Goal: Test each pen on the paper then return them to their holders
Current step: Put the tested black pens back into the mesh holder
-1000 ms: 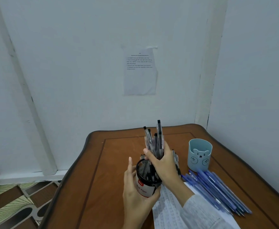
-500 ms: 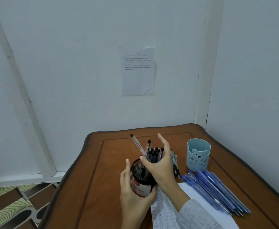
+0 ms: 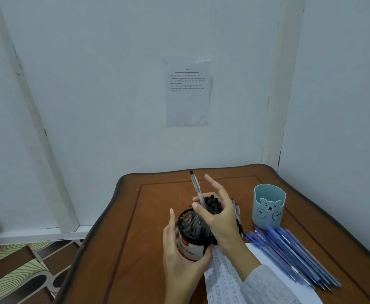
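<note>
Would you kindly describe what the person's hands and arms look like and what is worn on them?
Both hands are bare: no gloves, rings or watch show. The right hand comes out of a light grey knitted sleeve that reaches the wrist. The left hand has a bare wrist, with no sleeve in view down to the picture's edge.

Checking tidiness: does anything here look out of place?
Yes. The blue pens lie loose on the table beside the bear cup, not in it, and one clear pen leans askew out of the black mesh holder.
</note>
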